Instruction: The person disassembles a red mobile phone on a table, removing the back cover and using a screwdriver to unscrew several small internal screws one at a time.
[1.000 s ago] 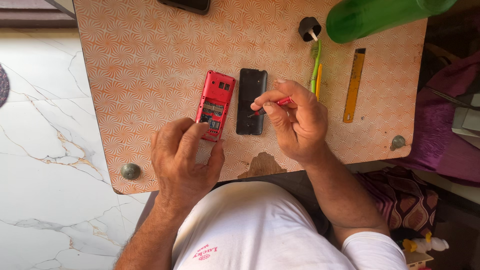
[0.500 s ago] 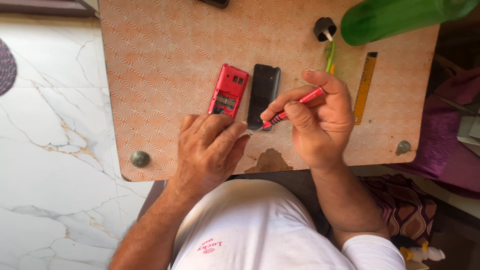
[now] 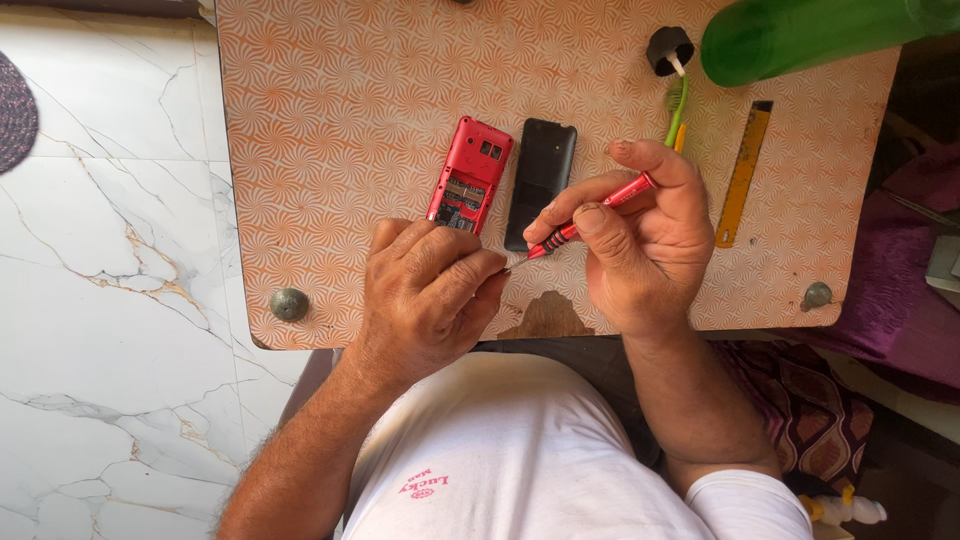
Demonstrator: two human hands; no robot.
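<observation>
**Left hand leaves the phone and meets the screwdriver tip**

At the near edge of the patterned table point(image 3: 330, 120), both hands now come together in front of the person's body. One second ago the left hand point(image 3: 425, 295) was lying on the lower end of the red phone point(image 3: 470, 175), pressing it flat. Now it is drawn back toward the table edge, and its fingers are curled narrow, the fingertips gathered around the metal tip of the red screwdriver point(image 3: 585, 215). Whether something small is pinched there, I cannot tell; the fingers hide it.

The right hand point(image 3: 650, 245) holds the screwdriver between thumb and first fingers in a firm pinch. Before, the tool was pointing down at the black cover point(image 3: 540, 180); now it is tilted, the tip turned to the left hand.

The red phone lies open on the table, back side up, the inner compartment showing, just above the left knuckles and no longer pressed. The black cover lies just beside it on the right, apart from both hands. So the attention moves from the phone to the tool tip itself; the phone rests free.

Farther back are a green toothbrush point(image 3: 678, 105), a yellow ruler point(image 3: 742, 175), a green bottle point(image 3: 810, 35) and a small black cap point(image 3: 668, 48).
</observation>
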